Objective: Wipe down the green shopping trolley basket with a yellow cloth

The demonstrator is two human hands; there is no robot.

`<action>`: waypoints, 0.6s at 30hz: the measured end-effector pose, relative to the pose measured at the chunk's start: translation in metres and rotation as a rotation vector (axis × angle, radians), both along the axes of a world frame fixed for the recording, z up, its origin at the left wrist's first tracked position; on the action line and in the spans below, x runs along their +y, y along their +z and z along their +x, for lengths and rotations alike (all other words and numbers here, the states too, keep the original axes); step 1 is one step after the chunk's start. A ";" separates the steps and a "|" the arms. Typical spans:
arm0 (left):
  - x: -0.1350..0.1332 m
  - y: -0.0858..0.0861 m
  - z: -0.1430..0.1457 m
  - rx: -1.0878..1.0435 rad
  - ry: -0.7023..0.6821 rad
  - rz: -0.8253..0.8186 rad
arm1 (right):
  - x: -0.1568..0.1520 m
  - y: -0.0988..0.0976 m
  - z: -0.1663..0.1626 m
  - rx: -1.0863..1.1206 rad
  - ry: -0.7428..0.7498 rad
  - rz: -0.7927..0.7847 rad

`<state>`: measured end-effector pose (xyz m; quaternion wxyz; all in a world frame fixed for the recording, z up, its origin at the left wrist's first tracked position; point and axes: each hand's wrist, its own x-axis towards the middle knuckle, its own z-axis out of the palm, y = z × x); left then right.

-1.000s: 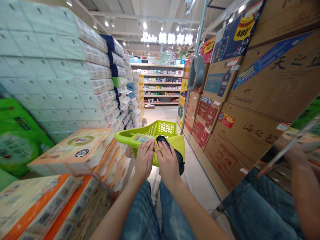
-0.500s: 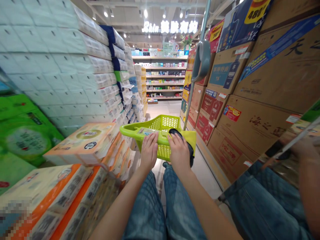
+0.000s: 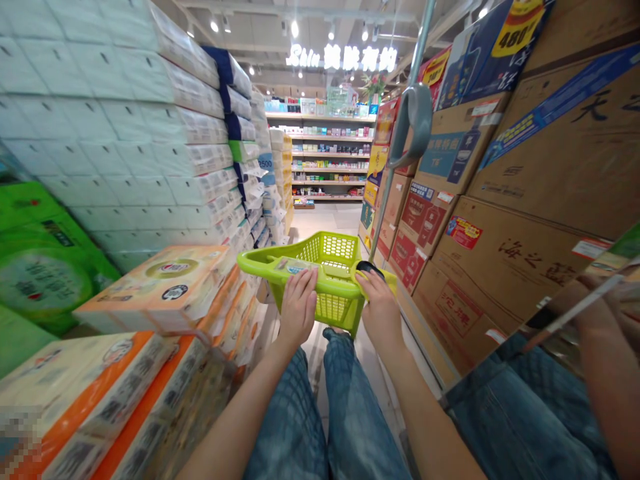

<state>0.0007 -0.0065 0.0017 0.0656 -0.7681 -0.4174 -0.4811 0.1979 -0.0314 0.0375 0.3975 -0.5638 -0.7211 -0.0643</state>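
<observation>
A lime-green shopping basket (image 3: 336, 248) with perforated walls stands in front of my legs on the aisle floor. My left hand (image 3: 299, 303) rests on its near rim, fingers bent over the edge beside a small label. Just right of the rim, my right hand (image 3: 381, 310) is closed around a rounded black item (image 3: 369, 268) with a yellow-green part beside it; my fingers hide much of it, and I cannot tell what it is. A thin metal pole with a looped grey grip (image 3: 413, 127) rises behind that hand, near the basket's right side.
Stacked white tissue packs (image 3: 125, 127) wall the left side, with orange-and-cream packs (image 3: 165, 280) jutting out lower down. Cardboard cartons (image 3: 515, 260) line the right, close to a mirror (image 3: 550, 393). Shelves of small goods (image 3: 325, 148) stand beyond the aisle floor (image 3: 325, 217).
My right hand has shifted right, away from the basket's rim, taking the black and yellow-green item along. My left hand stays on the rim. The view has moved slightly.
</observation>
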 end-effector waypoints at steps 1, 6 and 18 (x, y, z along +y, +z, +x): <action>0.000 -0.001 0.000 -0.003 0.002 0.000 | -0.001 0.003 -0.011 -0.048 -0.025 -0.009; 0.001 -0.002 -0.002 0.015 0.000 0.009 | -0.007 0.014 -0.072 -0.228 0.014 0.002; 0.000 0.002 -0.004 0.051 0.003 -0.008 | 0.001 -0.017 0.017 0.182 0.223 0.054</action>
